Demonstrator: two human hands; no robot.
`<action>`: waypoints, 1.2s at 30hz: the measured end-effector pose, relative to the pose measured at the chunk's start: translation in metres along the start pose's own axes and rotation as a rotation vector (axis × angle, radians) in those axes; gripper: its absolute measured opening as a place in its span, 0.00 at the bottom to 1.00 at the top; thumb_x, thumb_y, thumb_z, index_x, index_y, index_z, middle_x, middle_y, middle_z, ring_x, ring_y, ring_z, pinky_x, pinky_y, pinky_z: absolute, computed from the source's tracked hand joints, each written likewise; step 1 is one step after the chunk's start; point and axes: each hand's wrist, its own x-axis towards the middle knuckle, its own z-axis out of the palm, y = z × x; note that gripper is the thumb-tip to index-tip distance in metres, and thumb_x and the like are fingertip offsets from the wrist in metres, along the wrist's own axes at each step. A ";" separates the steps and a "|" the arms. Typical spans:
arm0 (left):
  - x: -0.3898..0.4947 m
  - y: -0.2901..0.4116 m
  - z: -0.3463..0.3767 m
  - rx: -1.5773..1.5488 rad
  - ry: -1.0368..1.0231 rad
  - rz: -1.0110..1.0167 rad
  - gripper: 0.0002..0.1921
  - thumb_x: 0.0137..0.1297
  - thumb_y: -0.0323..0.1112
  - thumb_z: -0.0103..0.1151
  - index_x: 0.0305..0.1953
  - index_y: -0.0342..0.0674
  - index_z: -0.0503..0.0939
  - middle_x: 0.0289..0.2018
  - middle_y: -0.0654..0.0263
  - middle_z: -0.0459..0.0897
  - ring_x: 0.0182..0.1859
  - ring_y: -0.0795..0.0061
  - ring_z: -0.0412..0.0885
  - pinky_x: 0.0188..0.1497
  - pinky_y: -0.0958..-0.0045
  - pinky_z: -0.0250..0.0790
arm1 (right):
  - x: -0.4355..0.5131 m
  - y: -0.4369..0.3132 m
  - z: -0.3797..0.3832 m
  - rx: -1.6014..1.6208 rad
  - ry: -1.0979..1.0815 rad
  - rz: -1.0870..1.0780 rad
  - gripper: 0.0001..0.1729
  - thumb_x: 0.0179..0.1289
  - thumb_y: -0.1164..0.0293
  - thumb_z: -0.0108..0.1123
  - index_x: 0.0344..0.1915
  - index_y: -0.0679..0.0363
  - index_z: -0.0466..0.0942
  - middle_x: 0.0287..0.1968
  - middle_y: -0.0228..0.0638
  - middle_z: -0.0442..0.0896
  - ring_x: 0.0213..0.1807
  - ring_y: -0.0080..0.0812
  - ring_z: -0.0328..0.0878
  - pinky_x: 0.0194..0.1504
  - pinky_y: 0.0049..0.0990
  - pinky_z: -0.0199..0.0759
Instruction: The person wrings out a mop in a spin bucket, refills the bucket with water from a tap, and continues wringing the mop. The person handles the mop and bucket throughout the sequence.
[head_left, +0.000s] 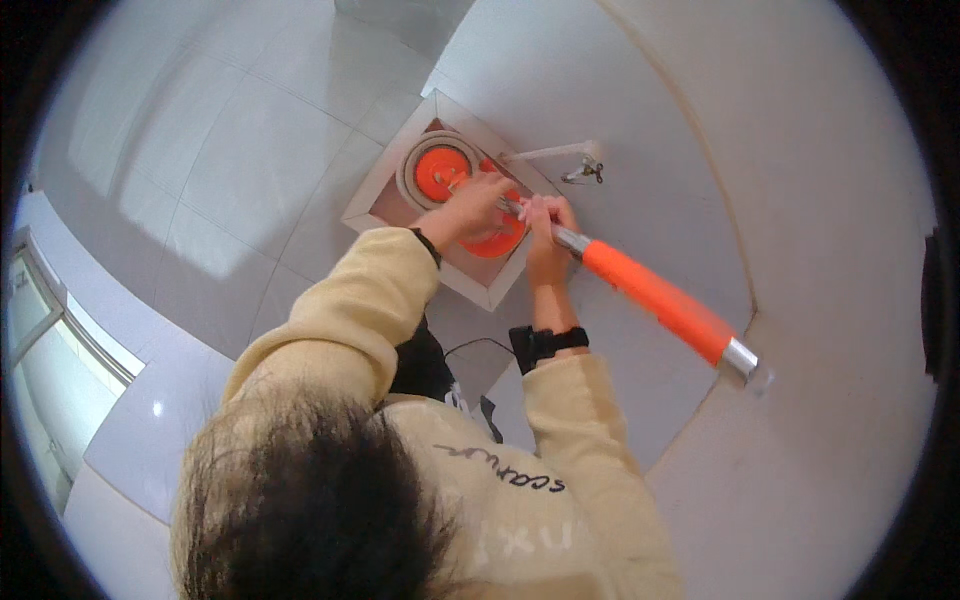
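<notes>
My right hand (551, 217) is wrapped around a metal pole (571, 238) with a long orange grip sleeve (660, 300). The pole slants from the upper right of the bucket to the lower right, ending in a bare metal cap. Farther down the pole, my left hand (480, 201) curls its fingers around the lower end, above the bucket. Beneath both hands stands an orange bucket (496, 244), with a pale grey round rim (409, 180) around an orange disc-like part (439, 166). My left hand hides part of the bucket, and whatever is at the pole's lower end.
The bucket stands inside a low square basin with a pale tiled rim (469, 291). A white pipe with a metal tap (581, 174) juts out beside the basin. Large grey floor tiles (225, 165) lie to the left, a pale wall (825, 225) to the right. A framed glass panel (45, 300) is at far left.
</notes>
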 end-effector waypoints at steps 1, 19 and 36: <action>-0.004 -0.005 -0.005 0.024 0.019 -0.016 0.21 0.55 0.30 0.63 0.53 0.41 0.75 0.49 0.52 0.80 0.54 0.49 0.76 0.54 0.57 0.70 | 0.002 -0.004 -0.002 -0.055 0.004 0.025 0.13 0.72 0.70 0.53 0.28 0.60 0.67 0.27 0.28 0.73 0.34 0.20 0.69 0.47 0.25 0.68; -0.137 -0.061 -0.058 -0.070 0.116 -0.540 0.21 0.59 0.31 0.60 0.55 0.38 0.76 0.46 0.52 0.83 0.50 0.54 0.81 0.53 0.61 0.72 | -0.001 0.034 0.011 -0.342 -0.176 0.074 0.18 0.65 0.58 0.63 0.39 0.61 0.75 0.35 0.34 0.79 0.40 0.27 0.75 0.44 0.28 0.68; -0.059 0.040 0.031 -0.125 0.378 -0.087 0.23 0.55 0.33 0.65 0.53 0.36 0.75 0.52 0.51 0.79 0.55 0.50 0.76 0.53 0.56 0.70 | -0.055 -0.196 -0.044 0.408 -0.165 -0.496 0.14 0.67 0.65 0.62 0.31 0.58 0.67 0.25 0.31 0.73 0.29 0.24 0.71 0.41 0.34 0.74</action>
